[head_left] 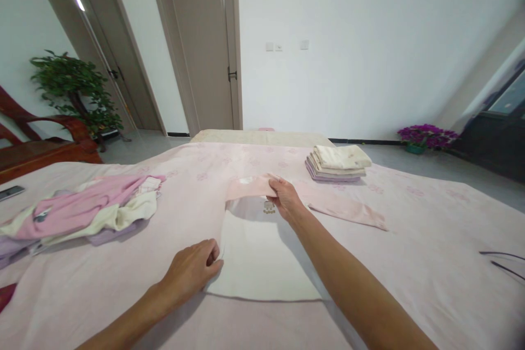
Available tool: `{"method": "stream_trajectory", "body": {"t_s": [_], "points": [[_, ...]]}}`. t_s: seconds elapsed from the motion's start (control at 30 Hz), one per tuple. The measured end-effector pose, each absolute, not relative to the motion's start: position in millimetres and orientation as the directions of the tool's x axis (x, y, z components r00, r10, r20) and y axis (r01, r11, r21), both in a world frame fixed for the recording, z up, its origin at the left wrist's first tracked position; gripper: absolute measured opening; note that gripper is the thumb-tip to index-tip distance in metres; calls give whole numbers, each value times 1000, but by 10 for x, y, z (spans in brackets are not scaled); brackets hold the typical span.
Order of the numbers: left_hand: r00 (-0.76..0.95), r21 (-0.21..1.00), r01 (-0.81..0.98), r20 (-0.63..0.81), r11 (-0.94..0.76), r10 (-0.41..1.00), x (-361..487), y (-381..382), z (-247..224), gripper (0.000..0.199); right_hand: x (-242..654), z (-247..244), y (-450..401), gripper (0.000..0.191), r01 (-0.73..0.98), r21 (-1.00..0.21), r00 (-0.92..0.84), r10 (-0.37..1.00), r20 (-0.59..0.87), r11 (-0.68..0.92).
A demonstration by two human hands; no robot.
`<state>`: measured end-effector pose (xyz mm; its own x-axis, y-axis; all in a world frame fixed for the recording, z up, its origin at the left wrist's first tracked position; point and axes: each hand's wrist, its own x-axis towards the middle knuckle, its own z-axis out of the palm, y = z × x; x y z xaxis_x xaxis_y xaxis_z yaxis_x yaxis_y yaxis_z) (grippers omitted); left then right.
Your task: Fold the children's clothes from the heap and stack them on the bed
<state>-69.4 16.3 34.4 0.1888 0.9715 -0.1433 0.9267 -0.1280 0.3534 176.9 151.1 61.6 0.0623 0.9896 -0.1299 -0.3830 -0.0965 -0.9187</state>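
Note:
A child's long-sleeved shirt (262, 262) with a white body and pink sleeves lies spread on the bed, its hem towards me. A small printed motif shows on its chest. My right hand (283, 194) pinches the pink left-side sleeve (246, 187), which is folded across the top of the shirt. The other sleeve (353, 212) stretches out flat to the right. At the shirt's left side edge, close to the hem, my left hand (194, 265) is closed with curled fingers, its thumb on the fabric. Its fingertips are partly hidden.
A loose heap of pink, cream and purple clothes (90, 208) lies to the left. Folded clothes form a neat stack (338, 164) at the back right. A phone (11, 192) rests at the far left, and thin dark glasses temples (502, 257) show at the right edge.

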Motion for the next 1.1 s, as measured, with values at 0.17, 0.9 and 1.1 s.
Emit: {"method": "stream_trajectory", "body": {"t_s": [0.17,0.9,1.1], "points": [[188,490,865,-109,-112,976,-562,192,422,3,1908,899,1679,29,-375,-927,122,991,-63,-13],[189,969,-36,-234,245,954,82,1546,265,41,1951,656,830,41,513,-569,-488,763,423,643],[130,970,76,-241,233,962,184,1875,237,35,1898,255,412,26,627,-293,-655,692,304,722]]}}
